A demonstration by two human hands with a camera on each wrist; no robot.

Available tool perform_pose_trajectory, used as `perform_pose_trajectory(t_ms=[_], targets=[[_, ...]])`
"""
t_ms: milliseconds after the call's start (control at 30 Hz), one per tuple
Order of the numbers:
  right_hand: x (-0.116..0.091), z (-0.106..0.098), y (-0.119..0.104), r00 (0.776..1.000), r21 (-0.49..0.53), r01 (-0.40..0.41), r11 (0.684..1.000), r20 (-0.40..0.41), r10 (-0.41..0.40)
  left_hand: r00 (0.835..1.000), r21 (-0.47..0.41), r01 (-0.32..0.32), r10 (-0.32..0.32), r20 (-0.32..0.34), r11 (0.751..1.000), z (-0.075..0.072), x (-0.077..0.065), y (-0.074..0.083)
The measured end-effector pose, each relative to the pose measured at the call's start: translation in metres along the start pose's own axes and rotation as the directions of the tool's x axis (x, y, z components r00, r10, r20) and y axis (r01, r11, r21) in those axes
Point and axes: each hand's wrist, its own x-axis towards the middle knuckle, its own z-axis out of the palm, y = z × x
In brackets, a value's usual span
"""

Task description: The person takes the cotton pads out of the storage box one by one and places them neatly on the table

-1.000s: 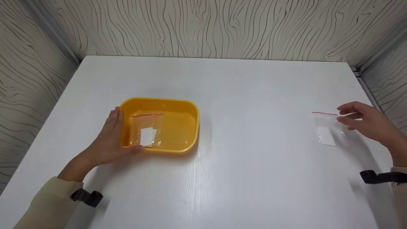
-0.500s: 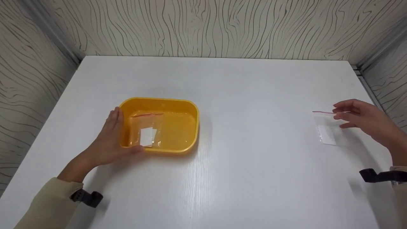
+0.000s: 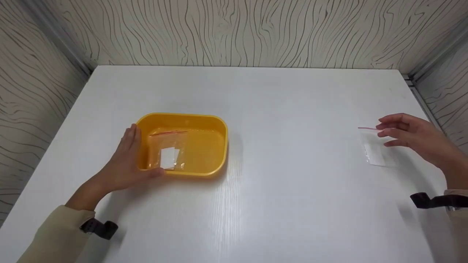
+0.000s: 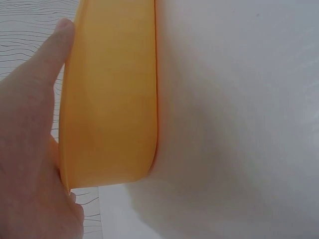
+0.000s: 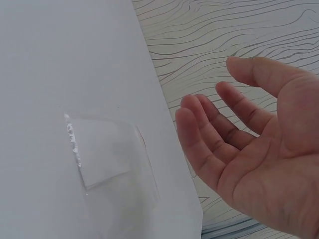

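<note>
In the head view my left hand (image 3: 126,164) lies along the near left corner of a yellow plastic bin (image 3: 226,146), straight fingers at its left side and thumb at the front rim. The left wrist view shows that hand (image 4: 35,114) against the bin's outer wall (image 4: 112,99). Inside the bin are clear zip bags (image 3: 168,140) with red seals and white cards. Far right, my right hand (image 3: 411,137) hovers with parted, loosely bent fingers over another zip bag (image 3: 373,151), overlapping its red-edged top. From the right wrist, this hand (image 5: 249,144) holds nothing; the bag (image 5: 104,154) lies flat below.
The bin and the single bag stand on a white table (image 3: 292,182), well apart from each other. Wood-grain patterned panels (image 3: 234,33) rise behind and at both sides. A black camera mount (image 3: 98,227) sits on each wrist.
My right hand has moved a little to the left, further over the lone zip bag. My left hand and the bin have stayed in place.
</note>
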Motion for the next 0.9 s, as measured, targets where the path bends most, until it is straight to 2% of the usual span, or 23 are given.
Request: perform_pose_trajectory(t_ms=[167, 300, 400, 700, 833, 900], targets=[[0.001, 0.001, 0.001, 0.998, 0.041, 0.051, 0.998, 0.037, -0.052, 1.0, 0.002, 0.0, 0.0, 0.001, 1.0, 0.0, 0.0, 0.001], [0.002, 0.001, 0.001, 0.99, 0.175, 0.098, 0.98, 0.086, -0.114, 1.0, 0.007, 0.004, -0.004, 0.001, 1.0, 0.0, 0.0, 0.002], [0.003, 0.002, 0.002, 0.986, 0.237, 0.105, 0.966, 0.102, -0.133, 1.0, 0.005, 0.009, -0.009, 0.004, 1.0, 0.0, 0.0, 0.002], [0.008, 0.006, 0.0, 0.987, 0.213, 0.093, 0.973, 0.111, -0.119, 1.0, 0.004, -0.001, 0.001, -0.001, 1.0, 0.0, 0.001, 0.0], [0.009, 0.007, -0.003, 0.984, 0.234, 0.097, 0.968, 0.121, -0.127, 1.0, 0.003, -0.002, 0.002, 0.002, 1.0, 0.0, 0.001, 0.0], [0.01, 0.008, -0.005, 0.98, 0.281, 0.102, 0.954, 0.136, -0.145, 1.0, 0.002, 0.001, -0.001, 0.006, 1.0, -0.001, 0.0, 0.0]])
